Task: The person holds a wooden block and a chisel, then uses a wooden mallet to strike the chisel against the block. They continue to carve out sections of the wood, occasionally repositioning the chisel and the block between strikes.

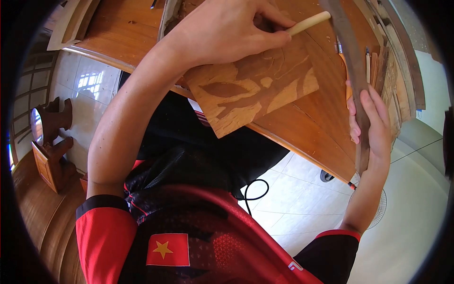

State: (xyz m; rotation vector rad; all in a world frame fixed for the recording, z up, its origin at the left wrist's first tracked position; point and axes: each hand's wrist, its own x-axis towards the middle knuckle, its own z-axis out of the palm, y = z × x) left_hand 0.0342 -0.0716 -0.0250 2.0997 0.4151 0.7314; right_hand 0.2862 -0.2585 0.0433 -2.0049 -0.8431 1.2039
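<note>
My left hand [222, 33] pinches a pale round stick [309, 23] between thumb and fingers, above a flat wooden panel [255, 90]. The panel shows light and dark curved shapes, and its near corner juts past the edge of the brown wooden table [307, 128]. On the right, my right hand [373, 116] is wrapped around a long, slightly curved grey-brown wood strip [352, 57]. That strip runs from the top of the view down to the table's right corner.
An orange-handled tool [343, 61] and a slim pointed tool [368, 64] lie beside the strip. Long wood pieces [395, 71] are stacked at the far right. Carved wooden furniture [52, 156] stands at left. A fan [379, 208] shows below the right forearm.
</note>
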